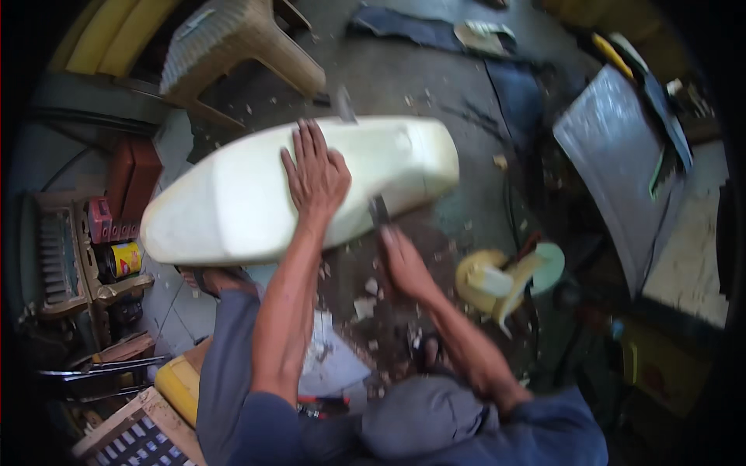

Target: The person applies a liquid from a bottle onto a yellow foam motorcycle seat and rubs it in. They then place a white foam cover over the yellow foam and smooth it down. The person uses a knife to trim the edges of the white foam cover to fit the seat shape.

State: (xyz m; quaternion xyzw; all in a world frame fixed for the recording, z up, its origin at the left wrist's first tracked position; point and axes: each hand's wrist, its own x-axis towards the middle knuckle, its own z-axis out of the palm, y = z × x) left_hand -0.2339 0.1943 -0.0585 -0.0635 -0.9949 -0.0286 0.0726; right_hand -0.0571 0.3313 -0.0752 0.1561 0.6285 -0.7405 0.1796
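A long cream foam block (256,194), shaped like a motorcycle seat cushion, lies across in front of me. My left hand (318,175) rests flat on its top, fingers stretched toward the far edge. Close to the near right side of the foam, my right hand (404,264) is closed around a dark, flat, blade-like tool (378,210). The tool's upper end is at the foam's near edge; blur hides whether they touch and its exact kind. A narrow grey flat piece (345,105) shows at the foam's far edge, also blurred.
A beige plastic stool (233,46) stands at the far left. Foam scraps (365,307) litter the dark floor; a yellowish curled piece (497,283) lies right. A grey sheet (614,155) leans farther right. At left are a paint-like can (124,260) and a wooden crate (144,435).
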